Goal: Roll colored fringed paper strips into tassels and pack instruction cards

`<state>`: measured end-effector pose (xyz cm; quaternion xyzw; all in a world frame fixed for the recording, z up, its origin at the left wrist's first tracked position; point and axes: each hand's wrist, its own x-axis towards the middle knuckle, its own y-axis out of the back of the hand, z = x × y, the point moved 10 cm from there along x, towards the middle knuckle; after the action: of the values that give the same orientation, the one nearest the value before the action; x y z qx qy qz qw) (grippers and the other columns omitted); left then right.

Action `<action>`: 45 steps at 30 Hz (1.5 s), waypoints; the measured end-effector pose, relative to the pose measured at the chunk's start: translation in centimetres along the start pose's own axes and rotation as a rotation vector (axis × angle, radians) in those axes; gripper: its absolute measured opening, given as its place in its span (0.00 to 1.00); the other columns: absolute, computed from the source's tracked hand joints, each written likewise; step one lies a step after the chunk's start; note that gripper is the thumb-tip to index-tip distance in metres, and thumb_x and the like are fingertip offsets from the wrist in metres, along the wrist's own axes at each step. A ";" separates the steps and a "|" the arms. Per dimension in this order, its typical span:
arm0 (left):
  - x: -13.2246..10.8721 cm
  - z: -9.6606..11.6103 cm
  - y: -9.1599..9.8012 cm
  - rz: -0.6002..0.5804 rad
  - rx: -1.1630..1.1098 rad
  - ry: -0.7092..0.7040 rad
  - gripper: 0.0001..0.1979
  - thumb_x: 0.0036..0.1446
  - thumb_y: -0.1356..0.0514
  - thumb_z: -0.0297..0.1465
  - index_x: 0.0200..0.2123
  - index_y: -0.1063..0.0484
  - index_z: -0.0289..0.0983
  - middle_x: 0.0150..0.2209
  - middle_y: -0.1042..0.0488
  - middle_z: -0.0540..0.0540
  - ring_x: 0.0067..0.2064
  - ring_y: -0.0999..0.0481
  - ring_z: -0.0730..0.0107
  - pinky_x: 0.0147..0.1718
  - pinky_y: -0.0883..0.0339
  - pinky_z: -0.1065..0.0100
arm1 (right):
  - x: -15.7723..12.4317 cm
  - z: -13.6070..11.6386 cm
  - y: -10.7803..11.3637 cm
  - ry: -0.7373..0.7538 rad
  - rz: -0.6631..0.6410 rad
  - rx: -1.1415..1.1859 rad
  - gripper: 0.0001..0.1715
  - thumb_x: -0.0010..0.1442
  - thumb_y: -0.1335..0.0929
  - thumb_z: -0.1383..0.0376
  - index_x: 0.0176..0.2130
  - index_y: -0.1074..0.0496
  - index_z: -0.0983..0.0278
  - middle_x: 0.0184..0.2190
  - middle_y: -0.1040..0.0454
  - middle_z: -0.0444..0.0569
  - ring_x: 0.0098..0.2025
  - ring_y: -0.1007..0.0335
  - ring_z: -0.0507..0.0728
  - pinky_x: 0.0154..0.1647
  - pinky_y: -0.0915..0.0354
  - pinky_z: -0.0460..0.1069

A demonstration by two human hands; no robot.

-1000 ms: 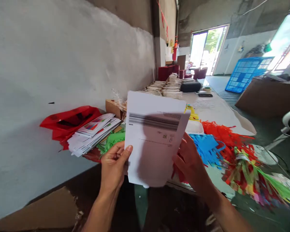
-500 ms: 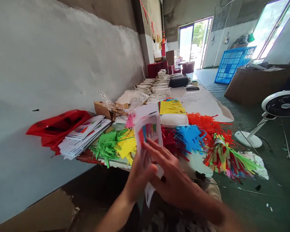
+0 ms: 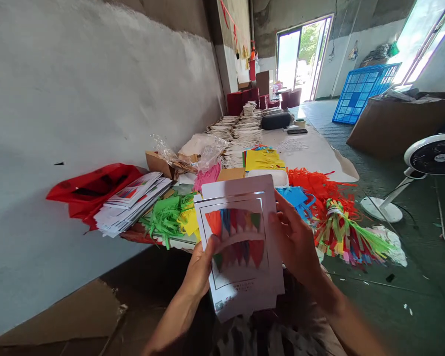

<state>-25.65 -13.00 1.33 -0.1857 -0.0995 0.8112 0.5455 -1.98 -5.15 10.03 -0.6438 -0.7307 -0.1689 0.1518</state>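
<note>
Upright in front of me are white printed sheets (image 3: pixel 241 287), stacked slightly out of line, with a picture of coloured hanging pieces inside a dark frame. My left hand (image 3: pixel 200 267) grips their left edge, thumb on the front and fingers behind. At the right edge, my right hand (image 3: pixel 298 242) is closed on the sheets, its fingertips partly hidden. Behind them on the table lie green paper fringe (image 3: pixel 166 217), yellow fringe (image 3: pixel 189 220), pink fringe (image 3: pixel 207 175), blue fringe (image 3: pixel 294 198) and red fringe (image 3: pixel 315 185), partly covered by the sheets.
A pile of similar printed sheets (image 3: pixel 133 207) lies left beside a red bag (image 3: pixel 92 188). A tied multicoloured tassel bundle (image 3: pixel 348 235) sits at the right edge. Farther back are stacked corded bundles (image 3: pixel 244 133) and a phone (image 3: pixel 297 131). A fan (image 3: pixel 435 155) stands right.
The sheets have turned from a narrow, blurred, tilted view to facing me broadside. My right hand has moved from across their front to their right edge; my left stays on the left.
</note>
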 end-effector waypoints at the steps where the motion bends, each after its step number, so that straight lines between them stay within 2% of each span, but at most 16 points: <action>1: 0.1 -0.5 0.0 -0.022 -0.043 0.043 0.37 0.42 0.27 0.63 0.42 0.16 0.39 0.39 0.14 0.41 0.50 0.16 0.47 0.47 0.21 0.57 | -0.4 0.3 -0.1 -0.012 0.016 0.012 0.30 0.73 0.34 0.54 0.71 0.34 0.51 0.58 0.21 0.52 0.44 0.20 0.56 0.38 0.22 0.50; 3: 0.3 -1.1 -0.4 -0.077 -0.129 0.118 0.40 0.45 0.32 0.67 0.46 0.16 0.40 0.40 0.14 0.41 0.51 0.15 0.46 0.49 0.20 0.54 | -1.0 0.9 -0.4 -0.028 0.037 0.052 0.29 0.73 0.34 0.54 0.69 0.32 0.52 0.56 0.20 0.51 0.44 0.20 0.56 0.40 0.23 0.50; 6: 0.7 -1.3 -1.1 -0.146 -0.236 0.149 0.36 0.52 0.32 0.62 0.54 0.18 0.43 0.48 0.14 0.42 0.57 0.17 0.47 0.57 0.23 0.52 | -1.7 2.0 -0.7 -0.056 0.064 0.070 0.28 0.73 0.34 0.55 0.69 0.31 0.55 0.57 0.20 0.52 0.46 0.20 0.56 0.41 0.24 0.49; 9: 1.2 -1.7 -1.9 -0.178 -0.313 0.143 0.34 0.53 0.31 0.59 0.55 0.19 0.42 0.53 0.16 0.41 0.63 0.22 0.45 0.63 0.28 0.50 | -2.2 2.9 -0.9 -0.091 0.091 0.028 0.29 0.73 0.34 0.55 0.70 0.32 0.54 0.60 0.21 0.51 0.45 0.20 0.56 0.39 0.24 0.49; 14: 1.6 -3.7 -2.6 -0.231 -0.302 0.217 0.32 0.52 0.29 0.58 0.50 0.17 0.41 0.50 0.15 0.42 0.64 0.23 0.44 0.64 0.28 0.49 | -2.5 3.0 -1.4 -0.051 0.062 -0.048 0.27 0.73 0.34 0.54 0.67 0.29 0.54 0.62 0.22 0.51 0.62 0.25 0.62 0.54 0.22 0.55; 15: 1.7 -3.9 -2.3 -0.221 -0.294 0.217 0.32 0.53 0.30 0.58 0.50 0.17 0.41 0.49 0.14 0.42 0.63 0.22 0.44 0.62 0.26 0.50 | -2.5 3.1 -1.1 -0.053 0.074 -0.066 0.27 0.74 0.35 0.54 0.68 0.29 0.54 0.62 0.22 0.52 0.61 0.24 0.61 0.52 0.22 0.54; 18: 1.8 -4.2 -1.3 -0.182 -0.273 0.183 0.32 0.56 0.33 0.60 0.50 0.18 0.41 0.48 0.14 0.42 0.58 0.18 0.46 0.55 0.21 0.52 | -2.5 4.1 -0.3 -0.105 0.112 -0.103 0.29 0.73 0.34 0.53 0.70 0.33 0.53 0.56 0.19 0.53 0.49 0.19 0.59 0.40 0.21 0.50; 22: 2.2 -2.4 -0.4 -0.160 -0.267 0.087 0.30 0.57 0.32 0.58 0.50 0.18 0.41 0.49 0.15 0.43 0.55 0.16 0.51 0.52 0.20 0.57 | -2.5 4.9 -0.2 -0.130 0.096 -0.102 0.31 0.68 0.29 0.54 0.67 0.32 0.53 0.47 0.18 0.49 0.42 0.19 0.56 0.38 0.22 0.49; 25: 2.8 0.5 0.4 -0.098 -0.179 -0.042 0.27 0.51 0.25 0.51 0.48 0.17 0.41 0.47 0.15 0.44 0.50 0.15 0.57 0.51 0.21 0.62 | -2.4 5.6 -1.4 -0.190 -0.038 0.005 0.24 0.67 0.27 0.55 0.60 0.30 0.54 0.39 0.18 0.45 0.36 0.21 0.54 0.36 0.24 0.48; 27: 3.2 2.0 0.8 -0.070 -0.041 -0.106 0.22 0.48 0.21 0.42 0.45 0.16 0.39 0.43 0.14 0.45 0.43 0.15 0.61 0.47 0.21 0.65 | -2.2 5.8 -2.8 -0.252 -0.199 0.120 0.19 0.68 0.28 0.54 0.55 0.29 0.56 0.38 0.18 0.46 0.36 0.21 0.55 0.35 0.25 0.48; 29: 3.6 2.5 0.5 -0.095 0.104 -0.125 0.17 0.49 0.21 0.37 0.41 0.15 0.38 0.39 0.14 0.46 0.38 0.16 0.65 0.42 0.22 0.68 | -1.8 5.9 -3.3 -0.287 -0.300 0.163 0.18 0.67 0.28 0.52 0.52 0.27 0.58 0.38 0.18 0.47 0.38 0.21 0.56 0.36 0.24 0.48; 33: 3.9 1.9 -0.4 -0.197 0.273 -0.097 0.14 0.52 0.23 0.37 0.41 0.14 0.37 0.37 0.14 0.44 0.34 0.17 0.66 0.35 0.24 0.70 | -0.7 6.7 -2.6 -0.331 -0.391 0.098 0.24 0.62 0.24 0.51 0.53 0.21 0.60 0.42 0.17 0.49 0.40 0.21 0.57 0.37 0.23 0.49; 36: 4.0 1.3 -1.1 -0.271 0.317 -0.044 0.16 0.52 0.23 0.37 0.42 0.14 0.35 0.37 0.14 0.42 0.34 0.16 0.63 0.33 0.24 0.69 | -0.5 7.8 -2.2 -0.368 -0.449 0.057 0.23 0.60 0.23 0.50 0.49 0.18 0.61 0.39 0.16 0.50 0.38 0.20 0.58 0.36 0.23 0.50; 40: 4.4 0.9 -1.7 -0.342 0.288 0.000 0.15 0.50 0.22 0.34 0.40 0.15 0.35 0.36 0.14 0.42 0.37 0.15 0.59 0.37 0.21 0.66 | -0.7 8.6 -2.1 -0.402 -0.478 0.050 0.22 0.61 0.24 0.49 0.49 0.17 0.59 0.38 0.16 0.48 0.36 0.20 0.57 0.34 0.23 0.49; 45: 5.0 0.3 -1.6 -0.354 0.275 0.007 0.14 0.51 0.23 0.34 0.41 0.14 0.36 0.37 0.14 0.41 0.39 0.14 0.59 0.41 0.22 0.65 | -0.8 8.6 -2.3 -0.379 -0.496 0.046 0.22 0.63 0.25 0.51 0.52 0.17 0.58 0.41 0.15 0.48 0.36 0.21 0.55 0.32 0.27 0.48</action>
<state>-26.13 -7.80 1.21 -0.0920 -0.0170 0.7082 0.6998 -4.17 -2.33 1.84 -0.4621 -0.8845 -0.0613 -0.0184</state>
